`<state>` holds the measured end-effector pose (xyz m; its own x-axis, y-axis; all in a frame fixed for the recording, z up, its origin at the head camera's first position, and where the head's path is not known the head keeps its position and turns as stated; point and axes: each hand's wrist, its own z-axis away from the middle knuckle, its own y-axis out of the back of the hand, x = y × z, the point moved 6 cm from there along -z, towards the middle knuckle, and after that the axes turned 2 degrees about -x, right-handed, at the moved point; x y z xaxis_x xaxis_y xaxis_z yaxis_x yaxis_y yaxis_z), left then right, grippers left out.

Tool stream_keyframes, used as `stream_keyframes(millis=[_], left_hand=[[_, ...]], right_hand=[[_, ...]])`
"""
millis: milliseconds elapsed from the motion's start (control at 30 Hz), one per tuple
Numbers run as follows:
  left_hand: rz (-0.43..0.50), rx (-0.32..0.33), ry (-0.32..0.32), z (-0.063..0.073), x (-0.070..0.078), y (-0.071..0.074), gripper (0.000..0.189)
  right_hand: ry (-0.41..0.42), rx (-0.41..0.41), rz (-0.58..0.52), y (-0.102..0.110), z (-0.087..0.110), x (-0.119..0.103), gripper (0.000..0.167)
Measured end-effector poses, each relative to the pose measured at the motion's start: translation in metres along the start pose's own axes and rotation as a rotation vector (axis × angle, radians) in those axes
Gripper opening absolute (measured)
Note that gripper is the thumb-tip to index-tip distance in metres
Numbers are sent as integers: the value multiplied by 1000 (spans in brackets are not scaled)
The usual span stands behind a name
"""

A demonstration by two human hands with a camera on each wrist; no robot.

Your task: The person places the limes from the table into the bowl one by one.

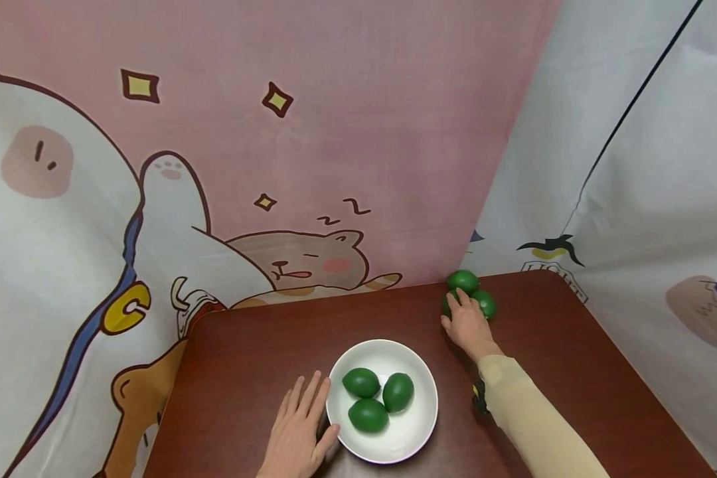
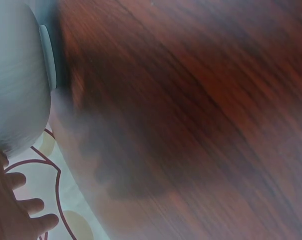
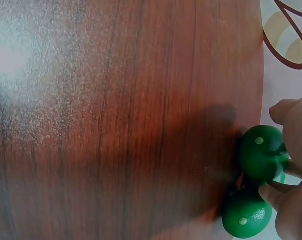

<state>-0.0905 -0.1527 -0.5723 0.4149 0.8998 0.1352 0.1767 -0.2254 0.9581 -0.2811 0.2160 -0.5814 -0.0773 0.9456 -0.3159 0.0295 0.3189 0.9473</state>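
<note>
Green fruits (image 1: pixel 462 281): two groups of three

On my feed, one group sits beyond the white bowl (image 1: pixel 421 435), rightward, the right hand (image 1: pixel 469 325) over it; whether gripping, I cannot tell. The other lies inside. The left hand (image 1: pixel 299 428), fingers straight, is at the bowl's left.

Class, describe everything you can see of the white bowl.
The bowl is white, round and smooth, with a wide open mouth; it could be ceramic or plastic. The left wrist view shows its curved outer wall and a low foot. It stands upright on the brown table, holding three green fruits. The left hand is at its left side, thumb at the rim; firm contact is hard to tell.
</note>
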Motion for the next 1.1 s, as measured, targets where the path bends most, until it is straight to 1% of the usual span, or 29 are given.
stream_keyframes(millis=[167, 300, 400, 533, 667, 800, 1100], left_hand=[[-4, 11, -7, 0, 1, 0, 78], [-9, 26, -19, 0, 1, 0, 78], [-15, 26, -22, 0, 1, -1, 78], [-9, 38, -28, 0, 1, 0, 79], [-3, 57, -35, 1, 1, 0, 79], [3, 61, -36, 0, 2, 1, 79], [16, 55, -36, 0, 3, 2, 79]], right_hand=[[20, 44, -13, 1, 2, 0, 55], [60, 84, -14, 4, 5, -2, 54], [96, 117, -19, 8, 6, -5, 55], [130, 141, -31, 11, 8, -8, 55], [127, 144, -52, 12, 10, -8, 53], [110, 133, -54, 11, 10, -7, 52], [70, 56, -64, 13, 11, -6, 52]])
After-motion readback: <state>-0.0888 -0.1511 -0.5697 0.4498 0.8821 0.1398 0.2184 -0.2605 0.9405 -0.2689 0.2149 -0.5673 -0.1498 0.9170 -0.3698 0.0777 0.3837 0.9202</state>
